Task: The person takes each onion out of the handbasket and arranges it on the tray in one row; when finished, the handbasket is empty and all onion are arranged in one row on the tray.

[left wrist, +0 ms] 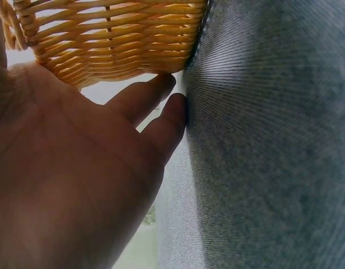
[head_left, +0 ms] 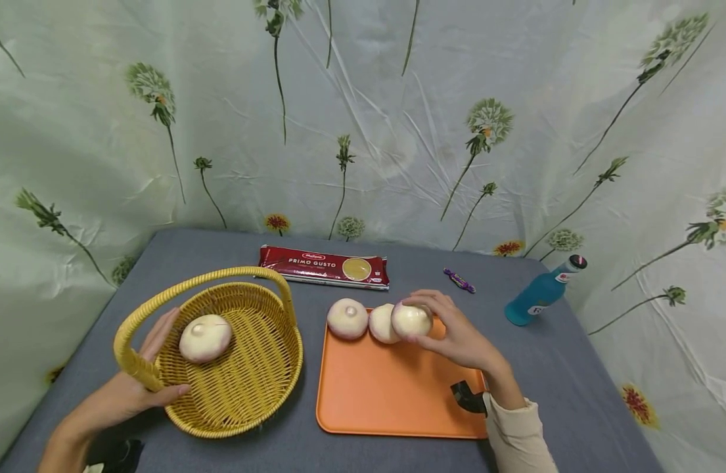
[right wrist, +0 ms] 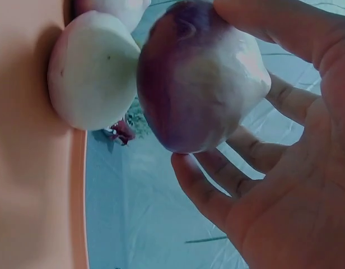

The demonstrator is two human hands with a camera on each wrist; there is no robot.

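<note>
In the head view my right hand holds a white and purple turnip over the back of an orange tray. Thumb and fingertips grip its sides in the right wrist view. Close beside it are a second turnip and a third turnip at the tray's back left corner. My left hand holds the left side of a yellow wicker basket, its thumb over the rim and fingers along the outer wall. Inside the basket lies one turnip.
Behind the tray and basket lies a red Primo Gusto pasta pack. A purple wrapped candy is to its right. The blue bottle stands tilted in view near the table's right edge. Floral cloth hangs behind the grey table.
</note>
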